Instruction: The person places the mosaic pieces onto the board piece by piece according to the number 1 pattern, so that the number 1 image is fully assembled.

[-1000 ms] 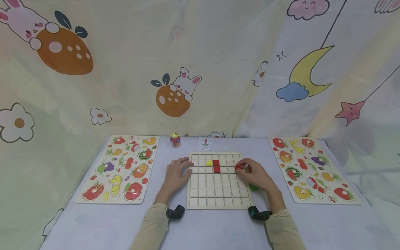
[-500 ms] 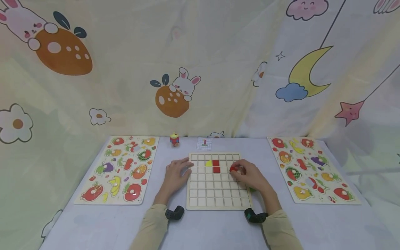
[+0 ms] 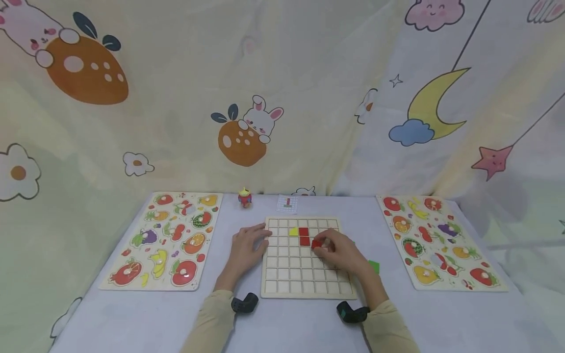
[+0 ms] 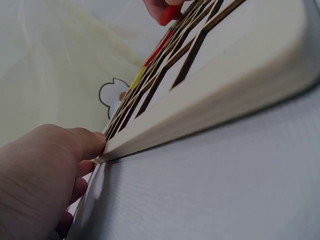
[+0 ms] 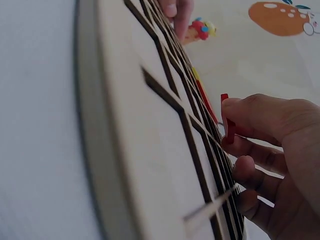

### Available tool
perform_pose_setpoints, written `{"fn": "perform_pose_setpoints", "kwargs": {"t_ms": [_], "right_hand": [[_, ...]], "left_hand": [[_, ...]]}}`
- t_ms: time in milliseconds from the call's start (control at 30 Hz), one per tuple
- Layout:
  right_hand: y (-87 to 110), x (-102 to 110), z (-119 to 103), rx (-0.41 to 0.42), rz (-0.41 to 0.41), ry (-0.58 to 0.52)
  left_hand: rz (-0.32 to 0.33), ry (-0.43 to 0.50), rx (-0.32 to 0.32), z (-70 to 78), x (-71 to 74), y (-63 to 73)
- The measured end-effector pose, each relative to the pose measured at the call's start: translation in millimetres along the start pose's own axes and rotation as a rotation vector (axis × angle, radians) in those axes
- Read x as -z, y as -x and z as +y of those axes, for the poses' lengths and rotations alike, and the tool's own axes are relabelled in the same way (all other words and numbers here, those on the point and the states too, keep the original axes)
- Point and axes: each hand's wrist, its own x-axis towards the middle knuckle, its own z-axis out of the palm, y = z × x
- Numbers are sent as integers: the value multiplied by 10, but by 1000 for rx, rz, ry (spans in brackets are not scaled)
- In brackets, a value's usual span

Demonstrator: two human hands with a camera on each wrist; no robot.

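Observation:
A wooden grid board (image 3: 307, 292) lies on the table between both hands. Near its top, a small yellow piece (image 3: 293, 231) sits beside a red square (image 3: 303, 231), and a second red square (image 3: 304, 240) lies directly below that one. My right hand (image 3: 343, 253) pinches another red tile (image 3: 316, 244) between thumb and fingertips, just over the board, right of the lower red square. In the right wrist view this red tile (image 5: 227, 119) is held on edge. My left hand (image 3: 247, 247) rests at the board's left side, its thumb (image 4: 92, 143) touching the edge.
A green piece (image 3: 374, 266) lies right of the board, partly behind the right forearm. A small grid card (image 3: 287, 203) and a toy figure (image 3: 244, 197) stand behind the board. Fruit puzzle boards flank it at left (image 3: 165, 240) and right (image 3: 434, 240).
My right hand has moved left across the board with the red tile, from its right edge to near the placed red squares. The green piece has come more into view. My left hand stays put.

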Motion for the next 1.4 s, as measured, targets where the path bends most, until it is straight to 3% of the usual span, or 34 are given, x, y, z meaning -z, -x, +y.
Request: {"fn": "perform_pose_setpoints", "kwargs": {"t_ms": [400, 667, 1133, 1400], "right_hand": [[-22, -112, -89, 55, 35, 49], [-29, -168, -181, 106, -7, 62], [-16, -229, -189, 80, -9, 69], [-16, -165, -161, 85, -10, 17]], "left_hand": [[14, -2, -17, -29, -10, -10], [3, -14, -17, -19, 28, -29], [-1, -19, 9, -6, 15, -4], [5, 0, 5, 5, 23, -5]]}}
